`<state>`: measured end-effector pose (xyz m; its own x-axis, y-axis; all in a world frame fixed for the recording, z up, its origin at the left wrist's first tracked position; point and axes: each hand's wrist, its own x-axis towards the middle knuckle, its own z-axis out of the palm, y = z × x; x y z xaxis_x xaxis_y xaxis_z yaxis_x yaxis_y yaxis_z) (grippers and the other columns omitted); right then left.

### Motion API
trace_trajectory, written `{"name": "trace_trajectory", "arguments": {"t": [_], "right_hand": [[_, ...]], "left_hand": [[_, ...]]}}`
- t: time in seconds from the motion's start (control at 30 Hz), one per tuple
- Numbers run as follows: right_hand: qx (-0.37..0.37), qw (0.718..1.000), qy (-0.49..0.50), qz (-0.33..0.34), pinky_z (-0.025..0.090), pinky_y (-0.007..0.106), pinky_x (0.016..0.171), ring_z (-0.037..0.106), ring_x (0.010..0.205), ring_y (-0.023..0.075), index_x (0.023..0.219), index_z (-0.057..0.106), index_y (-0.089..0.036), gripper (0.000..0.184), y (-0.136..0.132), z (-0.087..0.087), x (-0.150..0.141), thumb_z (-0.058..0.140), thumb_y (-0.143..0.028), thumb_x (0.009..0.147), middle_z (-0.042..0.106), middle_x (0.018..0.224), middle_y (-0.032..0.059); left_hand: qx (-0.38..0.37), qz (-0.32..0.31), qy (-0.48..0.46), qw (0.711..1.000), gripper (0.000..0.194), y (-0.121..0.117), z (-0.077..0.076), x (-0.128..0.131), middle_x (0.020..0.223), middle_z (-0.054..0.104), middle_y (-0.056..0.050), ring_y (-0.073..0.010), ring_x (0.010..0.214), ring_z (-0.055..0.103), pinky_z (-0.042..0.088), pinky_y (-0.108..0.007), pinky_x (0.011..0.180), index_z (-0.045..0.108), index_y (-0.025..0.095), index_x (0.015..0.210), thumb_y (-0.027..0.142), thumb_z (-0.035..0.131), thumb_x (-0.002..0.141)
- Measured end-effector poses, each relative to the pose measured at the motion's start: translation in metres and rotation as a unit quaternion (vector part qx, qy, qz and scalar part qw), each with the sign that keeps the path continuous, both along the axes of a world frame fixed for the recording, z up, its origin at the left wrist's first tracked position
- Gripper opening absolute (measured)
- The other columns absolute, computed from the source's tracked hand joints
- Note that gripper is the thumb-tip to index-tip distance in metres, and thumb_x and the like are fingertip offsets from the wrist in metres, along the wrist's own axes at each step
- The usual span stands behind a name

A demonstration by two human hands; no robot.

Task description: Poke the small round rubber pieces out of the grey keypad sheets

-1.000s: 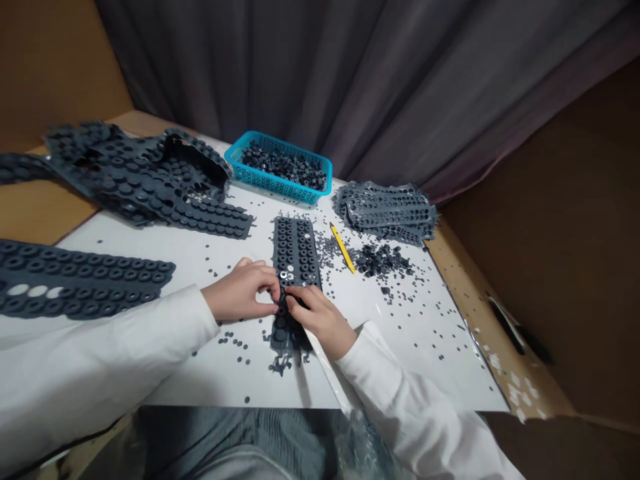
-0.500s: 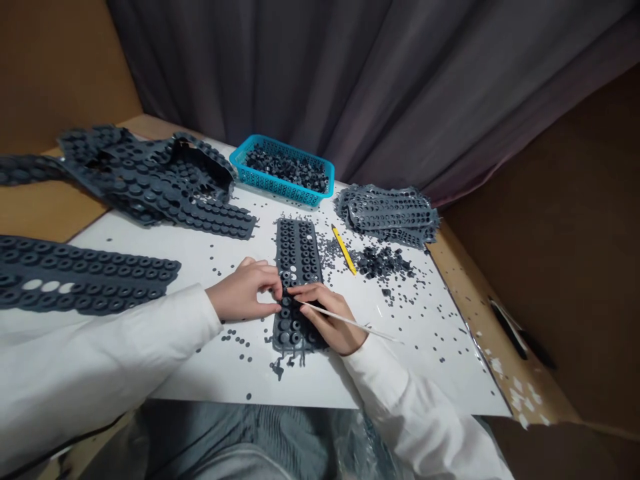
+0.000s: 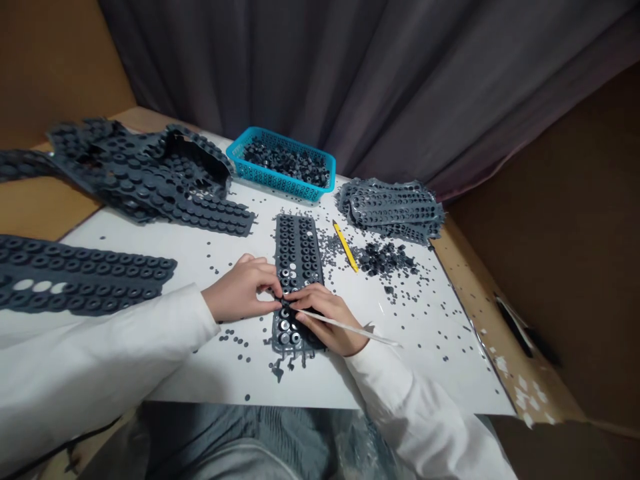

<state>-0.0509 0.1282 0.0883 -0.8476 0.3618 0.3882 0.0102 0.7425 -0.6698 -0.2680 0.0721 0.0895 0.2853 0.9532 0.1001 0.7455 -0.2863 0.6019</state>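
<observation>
Two curled hands on rubber sheet

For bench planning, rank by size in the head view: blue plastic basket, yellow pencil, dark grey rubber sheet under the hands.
The blue plastic basket and dark grey rubber sheet look alike; nearness makes it unsure, so unranked.
Smallest: the yellow pencil.

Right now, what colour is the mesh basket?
The basket is bright turquoise, best in the head view.

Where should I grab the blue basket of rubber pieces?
Take the blue perforated plastic basket by its near long rim, a hand at each end, coming from your side: it lies flat, shallow and open, and two hands should keep the dark rubber pieces heaped inside from spilling.
</observation>
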Motion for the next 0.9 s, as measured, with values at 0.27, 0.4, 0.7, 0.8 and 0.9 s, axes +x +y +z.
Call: {"name": "trace_trajectory", "arguments": {"t": [0.27, 0.4, 0.7, 0.8, 0.9], "right_hand": [[0.208, 0.974, -0.091, 0.017, 0.052, 0.035, 0.087, 0.053, 0.101, 0.0196, 0.105, 0.059, -0.018, 0.018, 0.0, -0.008, 0.002, 0.044, -0.019, 0.095, 0.062, 0.117, 0.0127], [0.202, 0.973, -0.1, -0.057, 0.052, 0.035, 0.088, 0.054, 0.102, 0.0194, 0.107, 0.058, -0.019, 0.02, 0.001, -0.01, 0.002, 0.041, -0.02, 0.097, 0.059, 0.119, 0.0118], [-0.038, 0.999, 0.025, -0.007, 0.046, 0.041, 0.096, 0.059, 0.107, 0.0197, 0.099, 0.057, -0.019, 0.01, -0.005, 0.01, 0.01, 0.049, -0.022, 0.093, 0.066, 0.112, 0.0114], [-0.069, 0.996, 0.016, 0.047, 0.046, 0.04, 0.095, 0.06, 0.107, 0.0196, 0.097, 0.058, -0.019, 0.012, -0.015, 0.01, 0.016, 0.05, -0.026, 0.093, 0.068, 0.109, 0.0121], [-0.077, 0.994, 0.014, 0.073, 0.047, 0.039, 0.095, 0.061, 0.105, 0.0193, 0.095, 0.059, -0.018, 0.016, -0.02, 0.005, 0.02, 0.05, -0.03, 0.094, 0.07, 0.104, 0.0132]], "left_hand": [[-0.049, 0.028, -0.011, 0.998, 0.014, 0.001, 0.002, 0.002, 0.071, 0.058, 0.002, -0.0168, 0.075, 0.051, 0.03, -0.034, 0.082, 0.066, 0.023, 0.076, 0.037, 0.064, 0.073], [-0.065, 0.033, -0.002, 0.997, 0.015, -0.001, 0.003, 0.003, 0.075, 0.059, 0.002, -0.0182, 0.079, 0.051, 0.029, -0.035, 0.084, 0.066, 0.023, 0.078, 0.037, 0.064, 0.074], [-0.032, 0.011, -0.012, 0.999, 0.015, -0.001, 0.003, 0.0, 0.073, 0.06, 0.003, -0.0156, 0.074, 0.052, 0.029, -0.033, 0.08, 0.062, 0.021, 0.074, 0.035, 0.065, 0.075], [0.007, -0.05, -0.03, 0.998, 0.011, -0.002, 0.006, 0.0, 0.067, 0.057, 0.003, -0.013, 0.069, 0.051, 0.03, -0.03, 0.076, 0.062, 0.02, 0.069, 0.028, 0.062, 0.077], [0.014, -0.144, -0.054, 0.988, 0.01, -0.004, 0.008, 0.002, 0.062, 0.056, 0.004, -0.0107, 0.064, 0.052, 0.031, -0.028, 0.073, 0.063, 0.02, 0.068, 0.024, 0.061, 0.077]]}}
